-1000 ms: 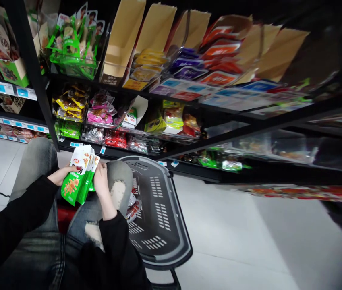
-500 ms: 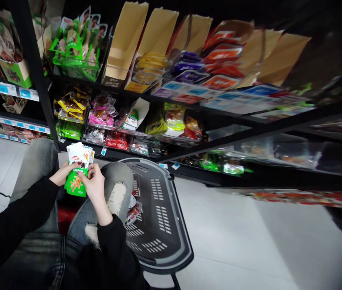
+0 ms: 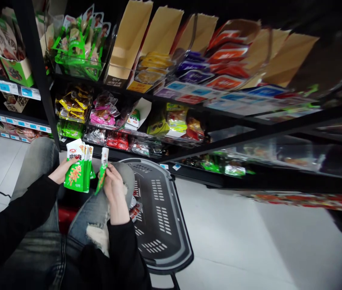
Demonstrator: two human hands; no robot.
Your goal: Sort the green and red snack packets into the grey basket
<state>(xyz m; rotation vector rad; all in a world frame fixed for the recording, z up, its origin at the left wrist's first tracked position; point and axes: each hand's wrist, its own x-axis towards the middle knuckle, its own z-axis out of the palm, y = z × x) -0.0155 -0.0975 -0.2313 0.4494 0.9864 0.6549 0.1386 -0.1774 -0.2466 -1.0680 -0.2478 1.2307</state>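
My left hand is closed on a fanned stack of green-and-white snack packets, thumb on the front one. The packets have dark lettering and an orange food picture. To the right of the stack, my right hand grips a single green-and-white snack packet, turned nearly edge-on to me. A gap separates this packet from the stack. Both hands are above my knees, in front of the low shelves. Beside my right knee is a dark grey shopping basket with a few small packets in it.
Shelves of bagged snacks run across the front, with yellow packets, pink packets and an open white carton of similar green packets. Tall cardboard boxes stand above. A black shelf post rises at left. White floor tiles lie at right.
My right hand has moved right, away from the stack, with one packet in it. The left hand still holds the others, now more fanned out.
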